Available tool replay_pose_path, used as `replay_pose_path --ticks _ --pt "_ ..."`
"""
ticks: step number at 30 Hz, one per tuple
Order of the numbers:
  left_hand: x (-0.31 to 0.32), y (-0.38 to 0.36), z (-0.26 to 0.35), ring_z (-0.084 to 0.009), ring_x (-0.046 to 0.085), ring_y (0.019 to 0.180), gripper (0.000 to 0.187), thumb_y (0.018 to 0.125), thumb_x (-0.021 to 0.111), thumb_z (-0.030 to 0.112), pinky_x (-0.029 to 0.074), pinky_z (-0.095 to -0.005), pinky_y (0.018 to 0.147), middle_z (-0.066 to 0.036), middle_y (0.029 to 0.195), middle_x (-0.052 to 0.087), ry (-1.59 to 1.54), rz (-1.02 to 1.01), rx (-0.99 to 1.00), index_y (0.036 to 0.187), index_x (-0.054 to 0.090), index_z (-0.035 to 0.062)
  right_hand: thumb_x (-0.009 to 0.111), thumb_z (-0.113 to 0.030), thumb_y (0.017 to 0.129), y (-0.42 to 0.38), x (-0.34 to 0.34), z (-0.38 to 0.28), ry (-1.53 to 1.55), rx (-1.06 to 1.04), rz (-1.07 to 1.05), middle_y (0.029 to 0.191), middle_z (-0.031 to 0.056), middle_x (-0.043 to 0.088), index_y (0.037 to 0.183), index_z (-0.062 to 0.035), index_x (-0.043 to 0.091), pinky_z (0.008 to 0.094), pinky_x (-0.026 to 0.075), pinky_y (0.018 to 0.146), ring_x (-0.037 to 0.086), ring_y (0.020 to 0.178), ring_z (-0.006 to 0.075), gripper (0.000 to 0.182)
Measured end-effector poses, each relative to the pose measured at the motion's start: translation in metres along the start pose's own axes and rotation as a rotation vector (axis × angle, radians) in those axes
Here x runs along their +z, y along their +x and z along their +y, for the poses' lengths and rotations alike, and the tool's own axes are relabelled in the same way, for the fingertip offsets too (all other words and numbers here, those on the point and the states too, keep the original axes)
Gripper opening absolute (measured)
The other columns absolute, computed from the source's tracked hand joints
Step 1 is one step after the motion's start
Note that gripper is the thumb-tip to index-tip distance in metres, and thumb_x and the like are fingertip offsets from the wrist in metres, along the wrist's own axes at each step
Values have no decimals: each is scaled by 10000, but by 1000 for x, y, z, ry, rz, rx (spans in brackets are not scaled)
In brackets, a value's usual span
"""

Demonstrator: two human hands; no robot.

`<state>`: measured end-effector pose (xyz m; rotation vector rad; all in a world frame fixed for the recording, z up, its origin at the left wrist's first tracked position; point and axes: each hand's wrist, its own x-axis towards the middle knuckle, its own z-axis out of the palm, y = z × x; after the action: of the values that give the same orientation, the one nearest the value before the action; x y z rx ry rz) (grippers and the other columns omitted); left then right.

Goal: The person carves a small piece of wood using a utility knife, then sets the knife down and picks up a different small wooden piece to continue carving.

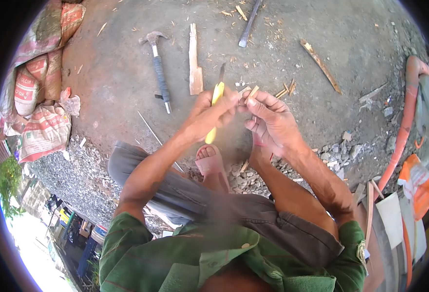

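My left hand [207, 116] is closed around a yellow-handled knife [218, 91], whose thin dark blade points away from me. Its fingertips meet those of my right hand [271, 117], which pinches a small light wooden piece [253, 91]. Both hands are raised above the ground, over my pink sandals [211, 164]. Past my left hand lies a flat split wood strip [195, 61], and farther left a claw hammer [159, 70] with a dark wrapped handle.
A chisel [249, 24] and a brown stick [320, 65] lie on the concrete ground. A thin metal rod [150, 127] is near my knee. Stacked sacks [44, 131] stand at left, a pink pipe [404, 126] at right. Gravel [73, 168] surrounds my feet.
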<state>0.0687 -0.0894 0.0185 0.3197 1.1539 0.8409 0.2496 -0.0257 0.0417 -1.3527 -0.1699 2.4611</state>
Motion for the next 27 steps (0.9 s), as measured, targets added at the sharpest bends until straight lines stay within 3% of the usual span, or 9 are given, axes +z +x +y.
replay_pose_path --ticks 2,5,8,11,14,20,27 --pt "-8 1 12 -88 478 643 357 1004 421 387 376 -248 535 -19 766 512 260 -14 109 1025 514 43 677 -147 896 1 -5 -5 -20 11 -26 911 0 651 1028 -79 689 245 449 700 596 824 92 149" --pt "-6 -2 19 -156 527 655 391 999 427 421 410 -315 553 -60 765 526 661 110 242 1057 508 43 675 -150 898 1 -7 -5 -23 -7 -66 905 7 648 1039 -56 686 228 456 699 597 791 88 170" --pt "-1 -4 13 -283 563 673 417 998 412 442 436 -385 585 -120 756 518 1021 152 533 1055 516 42 670 -125 896 1 -5 -4 -29 -24 -20 912 10 649 1056 -28 681 221 459 704 594 781 84 188" --pt "-2 -5 12 -374 558 712 381 979 462 413 452 -421 606 -160 776 515 1140 66 583 1010 528 38 664 -75 884 -2 -2 -6 -23 -18 -16 928 16 654 1074 -6 675 222 462 713 591 779 83 202" --pt "0 -7 14 -372 550 699 319 951 524 354 452 -421 591 -152 780 524 1257 82 566 958 529 35 660 -28 866 -5 -1 -10 -73 9 -2 938 20 660 1099 5 665 221 468 722 598 780 87 235" --pt "-4 -7 16 -377 527 652 293 932 559 304 429 -423 562 -158 726 498 1203 31 637 895 519 16 663 15 849 -8 -4 -9 -86 24 -5 874 9 660 1220 -25 616 221 493 727 630 779 109 375" --pt "-1 -9 15 -364 475 641 360 953 502 351 390 -417 584 -174 714 447 1023 -66 550 857 496 4 674 16 846 -13 -10 -12 -150 -43 -148 839 10 657 1334 -48 531 232 507 727 635 768 109 513"
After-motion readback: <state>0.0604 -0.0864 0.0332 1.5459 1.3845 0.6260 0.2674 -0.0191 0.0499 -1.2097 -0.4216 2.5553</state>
